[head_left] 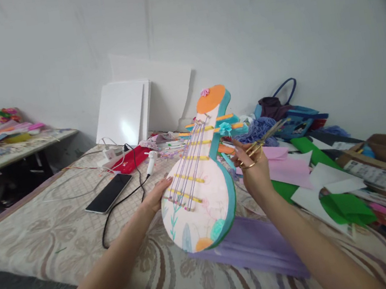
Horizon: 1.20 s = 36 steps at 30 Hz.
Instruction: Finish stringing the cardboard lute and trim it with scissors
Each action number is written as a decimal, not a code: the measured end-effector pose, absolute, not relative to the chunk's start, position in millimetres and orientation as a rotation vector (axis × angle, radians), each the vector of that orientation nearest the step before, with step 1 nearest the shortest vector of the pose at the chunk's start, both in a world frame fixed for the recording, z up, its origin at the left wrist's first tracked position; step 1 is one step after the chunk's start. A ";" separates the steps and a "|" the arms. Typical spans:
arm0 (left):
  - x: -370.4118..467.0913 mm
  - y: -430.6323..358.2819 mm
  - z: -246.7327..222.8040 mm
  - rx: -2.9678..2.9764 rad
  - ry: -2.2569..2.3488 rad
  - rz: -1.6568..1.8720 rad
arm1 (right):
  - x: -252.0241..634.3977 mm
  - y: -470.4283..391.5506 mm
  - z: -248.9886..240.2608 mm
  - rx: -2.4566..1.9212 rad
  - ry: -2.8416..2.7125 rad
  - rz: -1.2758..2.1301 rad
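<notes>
A handmade toy pipa (197, 177) stands tilted in front of me. It has a white painted face, purple strings over yellow frets, teal sides and an orange head with a pink flower. My left hand (160, 193) grips the left edge of its round body. Gold-handled scissors (251, 153) are in my right hand (256, 169), their blades pointing up and right. That hand is beside the pipa's neck, near the teal flower (225, 129) and the pegs; whether its fingertips touch the pipa, I cannot tell.
Purple sheets (261, 245) lie under the pipa. On the patterned cloth to the left are a phone (109, 194), a white glue gun (151, 162) with its black cord, and a red box (133, 158). Coloured paper (289, 167) and a cardboard box (383, 165) crowd the right.
</notes>
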<state>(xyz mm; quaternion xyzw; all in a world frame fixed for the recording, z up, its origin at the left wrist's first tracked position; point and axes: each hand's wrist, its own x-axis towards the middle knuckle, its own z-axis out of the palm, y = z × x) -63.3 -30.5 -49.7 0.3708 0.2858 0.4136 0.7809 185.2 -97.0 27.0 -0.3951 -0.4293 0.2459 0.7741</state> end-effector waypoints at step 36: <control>-63.7 -18.8 -46.2 0.753 0.663 0.890 | 135.0 -218.6 -17.4 -1.307 -1.363 0.769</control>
